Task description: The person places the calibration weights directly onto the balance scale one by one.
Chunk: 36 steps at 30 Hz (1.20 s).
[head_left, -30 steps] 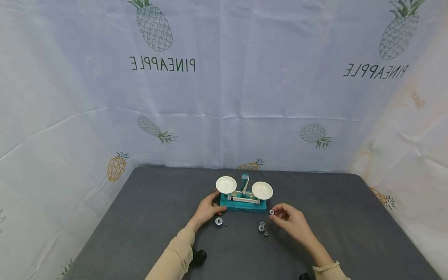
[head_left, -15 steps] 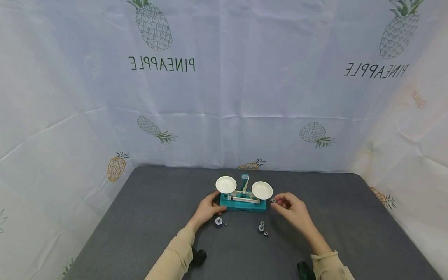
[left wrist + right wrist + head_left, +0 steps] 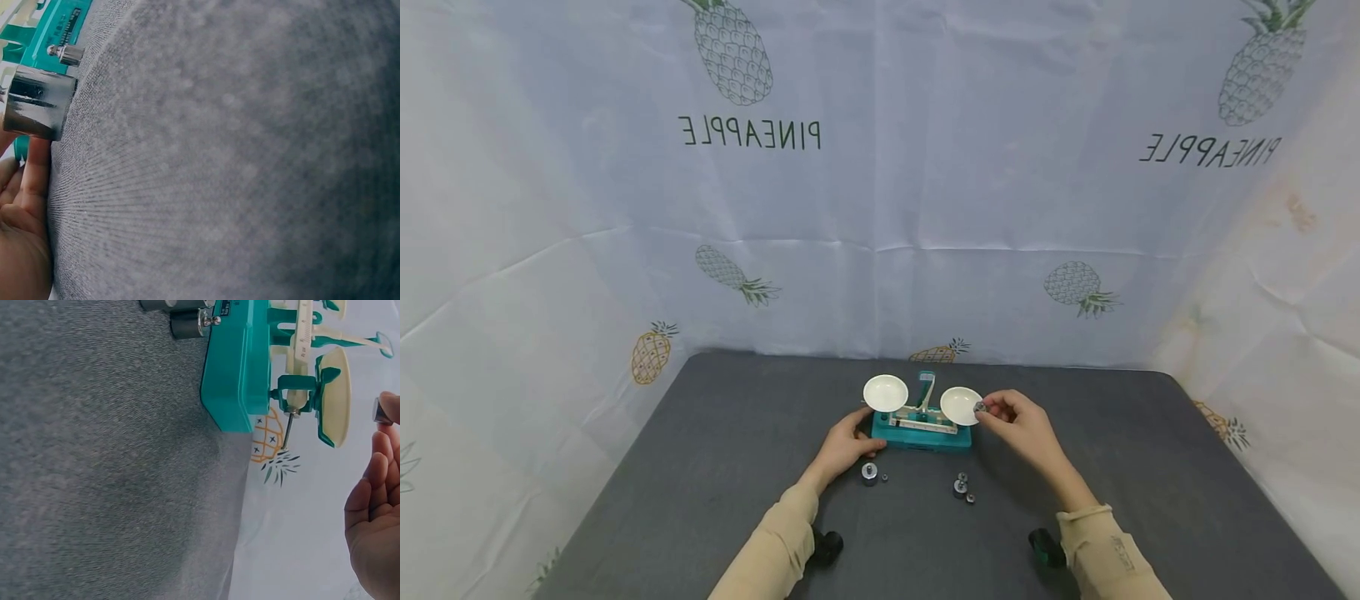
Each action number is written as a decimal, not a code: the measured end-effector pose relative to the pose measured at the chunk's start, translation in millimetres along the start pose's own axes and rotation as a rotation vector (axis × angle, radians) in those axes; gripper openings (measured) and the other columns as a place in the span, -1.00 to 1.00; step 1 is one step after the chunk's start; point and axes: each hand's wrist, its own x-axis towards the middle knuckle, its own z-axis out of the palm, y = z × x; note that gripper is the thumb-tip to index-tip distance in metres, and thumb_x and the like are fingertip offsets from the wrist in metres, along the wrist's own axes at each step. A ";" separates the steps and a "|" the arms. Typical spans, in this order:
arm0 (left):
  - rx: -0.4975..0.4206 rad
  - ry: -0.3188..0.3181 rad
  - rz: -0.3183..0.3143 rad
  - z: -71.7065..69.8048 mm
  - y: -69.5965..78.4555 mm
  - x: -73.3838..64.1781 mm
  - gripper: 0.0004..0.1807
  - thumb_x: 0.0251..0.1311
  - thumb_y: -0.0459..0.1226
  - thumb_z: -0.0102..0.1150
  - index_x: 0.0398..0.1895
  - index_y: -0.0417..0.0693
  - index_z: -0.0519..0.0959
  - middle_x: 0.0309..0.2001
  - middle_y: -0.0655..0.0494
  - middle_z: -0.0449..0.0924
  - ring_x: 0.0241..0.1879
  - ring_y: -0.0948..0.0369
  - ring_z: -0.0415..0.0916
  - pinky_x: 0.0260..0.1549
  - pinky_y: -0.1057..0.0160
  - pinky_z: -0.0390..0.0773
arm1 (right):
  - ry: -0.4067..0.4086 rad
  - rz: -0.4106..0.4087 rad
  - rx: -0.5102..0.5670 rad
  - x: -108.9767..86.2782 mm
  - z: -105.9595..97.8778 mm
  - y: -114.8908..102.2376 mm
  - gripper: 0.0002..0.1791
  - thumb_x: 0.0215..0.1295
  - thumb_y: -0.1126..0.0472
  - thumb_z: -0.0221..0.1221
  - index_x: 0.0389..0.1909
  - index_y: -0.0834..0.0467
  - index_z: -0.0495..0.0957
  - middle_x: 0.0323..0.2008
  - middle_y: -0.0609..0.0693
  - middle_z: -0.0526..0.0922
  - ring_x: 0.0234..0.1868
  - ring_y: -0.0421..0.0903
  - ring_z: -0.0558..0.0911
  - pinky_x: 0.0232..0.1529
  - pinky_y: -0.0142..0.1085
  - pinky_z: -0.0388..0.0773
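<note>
loose weights (image 3: 960,489) lie at five and seven o'clock from the teal balance scale (image 3: 922,439), whose nine o'clock end the left hand (image 3: 841,448) grips. farther off, the right hand (image 3: 1022,425) pinches a small weight (image 3: 980,407) above the three o'clock rim of the right pan (image 3: 958,403).

Left hand (image 3: 842,446) grips, placed low | right hand (image 3: 1022,427) pinches, held higher | both forearms (image 3: 775,533) are stretched forward
</note>
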 end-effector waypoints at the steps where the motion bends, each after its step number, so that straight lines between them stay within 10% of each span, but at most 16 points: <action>1: 0.000 0.000 0.001 0.0 0.2 0.4 -0.25 0.02 -0.24 0.33 0.31 -0.19 0.28 -0.56 0.04 0.60 -0.58 0.31 0.53 -0.46 0.31 0.55 | -0.004 -0.002 0.001 1.4 -0.1 -0.6 -0.79 0.14 0.11 0.29 -0.25 0.11 0.59 -0.40 -0.04 0.53 -0.47 -0.27 0.39 -0.46 -0.43 0.38; 36: 0.016 0.000 0.014 -1.4 -1.8 -1.0 -0.25 0.01 -0.21 0.34 0.29 -0.20 0.30 -0.56 0.02 0.61 -0.58 0.30 0.54 -0.44 0.31 0.54 | -0.147 -0.048 -0.061 36.1 18.4 2.9 -0.83 0.10 0.14 0.31 -0.29 0.10 0.68 -0.48 0.00 0.26 -0.45 -0.13 0.19 -0.45 -0.34 0.17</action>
